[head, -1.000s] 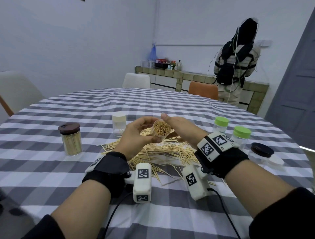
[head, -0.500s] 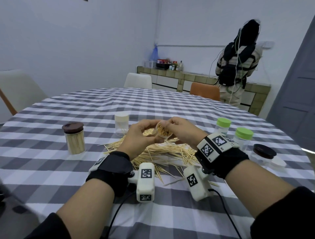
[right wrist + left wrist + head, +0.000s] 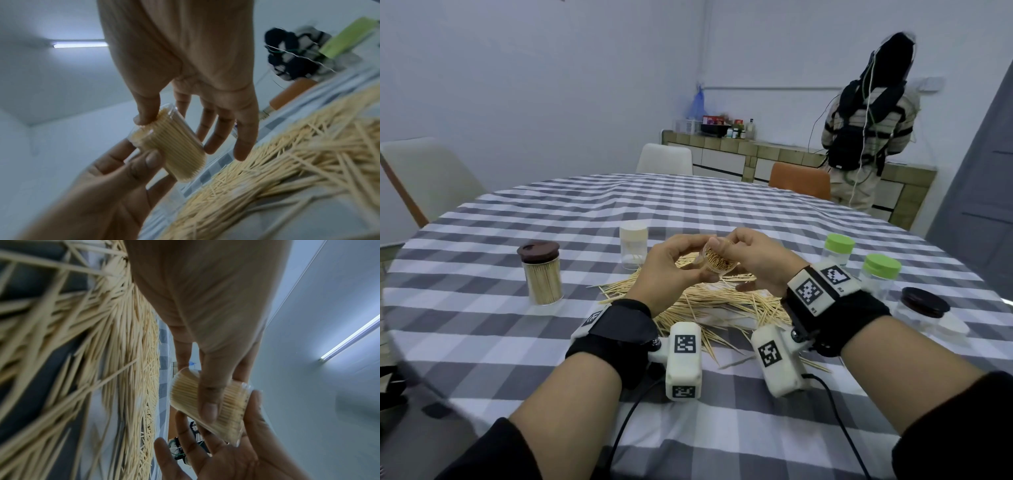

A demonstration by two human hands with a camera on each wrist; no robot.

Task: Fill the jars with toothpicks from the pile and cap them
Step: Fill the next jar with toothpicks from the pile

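At about nine o'clock on the checked tablecloth (image 3: 482,342) stands a brown-lidded jar (image 3: 541,274) packed with toothpicks, upright and well apart from the hands. Farther in, at roughly eleven o'clock of the toothpick pile (image 3: 709,305), a clear jar with a white cap (image 3: 633,248) stands upright, with only a few toothpicks visible low inside it. The left hand (image 3: 671,270) is raised over the pile, its thumb and curled fingers gripping the side of a small uncapped clear jar (image 3: 717,262) full of toothpicks, tilted so its open mouth faces the camera. The right hand (image 3: 760,263) meets it from three o'clock: its thumb presses at the jar's rim, one finger touches the jar's far end, and the other fingers hang loosely spread above the pile. To the right, at about two o'clock, two green-capped jars (image 3: 839,248) (image 3: 880,274) stand side by side; beyond them, near three o'clock, sits a low clear jar with a dark lid (image 3: 924,305).
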